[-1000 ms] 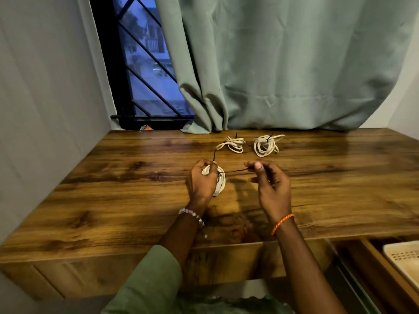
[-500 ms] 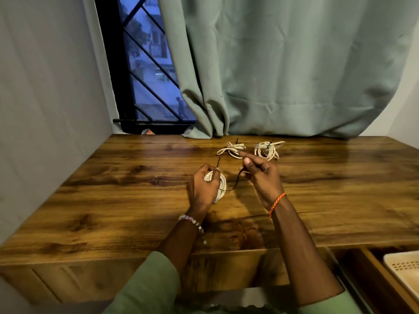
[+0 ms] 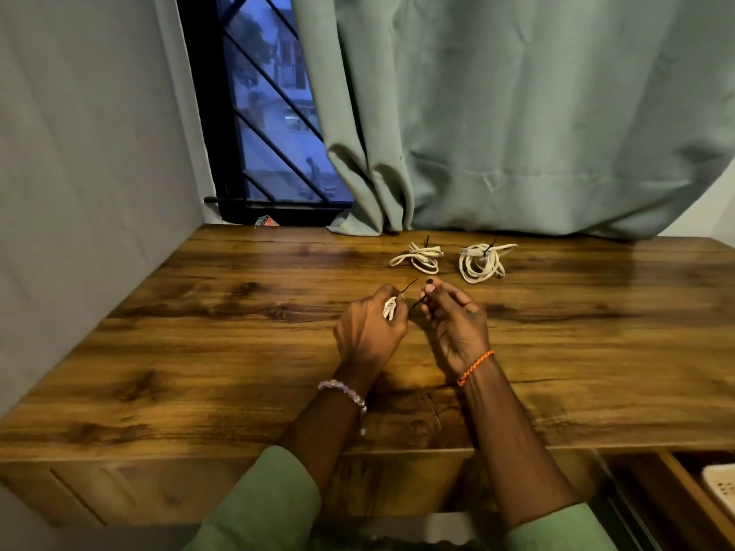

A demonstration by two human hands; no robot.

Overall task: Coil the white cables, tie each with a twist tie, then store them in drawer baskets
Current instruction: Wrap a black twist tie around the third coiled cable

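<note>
The left hand [image 3: 368, 332] curls round a white coil [image 3: 390, 308] above the surface [image 3: 199, 351]; right hand [image 3: 457, 324] fingers [image 3: 427, 298] pinch the black tie [image 3: 415, 303] beside it; two tied coils [image 3: 417, 258] [image 3: 481, 264] lie further back, near a green curtain [image 3: 517, 113]; a barred window [image 3: 270, 113] stands at the left; a basket [image 3: 722, 487] sits in an open drawer [image 3: 684, 495] at lower right.

Both forearms are bare, with pale green sleeves [image 3: 274, 499] pushed up toward the elbows. The left hand [image 3: 368, 336] has a bracelet of pale pink and clear beads [image 3: 344, 392] at the wrist. The right hand [image 3: 457, 328] has a braided orange cord [image 3: 475, 367] at the wrist.
</note>
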